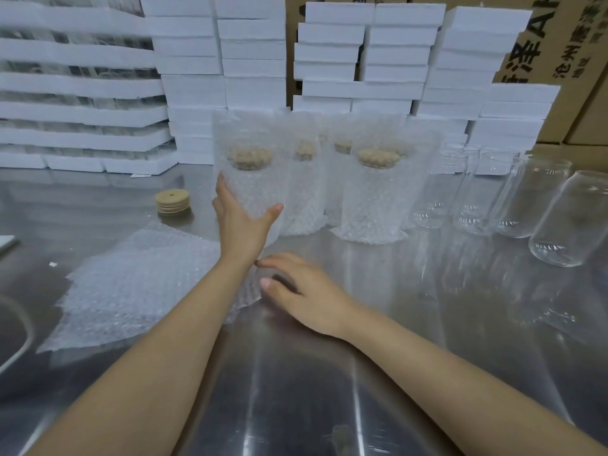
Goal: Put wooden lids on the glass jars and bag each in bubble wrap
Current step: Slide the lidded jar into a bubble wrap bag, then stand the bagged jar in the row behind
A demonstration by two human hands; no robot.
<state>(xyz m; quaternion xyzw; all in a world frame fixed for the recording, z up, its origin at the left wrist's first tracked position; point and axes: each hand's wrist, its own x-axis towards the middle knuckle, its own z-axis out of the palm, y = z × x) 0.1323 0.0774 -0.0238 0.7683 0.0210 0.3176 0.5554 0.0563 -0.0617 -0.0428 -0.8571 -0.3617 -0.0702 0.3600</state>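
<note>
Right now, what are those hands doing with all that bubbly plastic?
A person is packing jars. The left hand holds a wooden-lidded glass jar in a bubble-wrap bag, beside other bagged ones on the shiny metal table. The right hand touches the flat pile of bubble-wrap bags. Bare clear glass jars and round wooden lids wait.

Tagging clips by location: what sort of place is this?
Probably a packing station in a warehouse or small factory: a steel worktable, stacks of white foam trays in front of printed cardboard cartons, and a row of bare glass jars beside bubble-wrapped jars with wooden lids.
</note>
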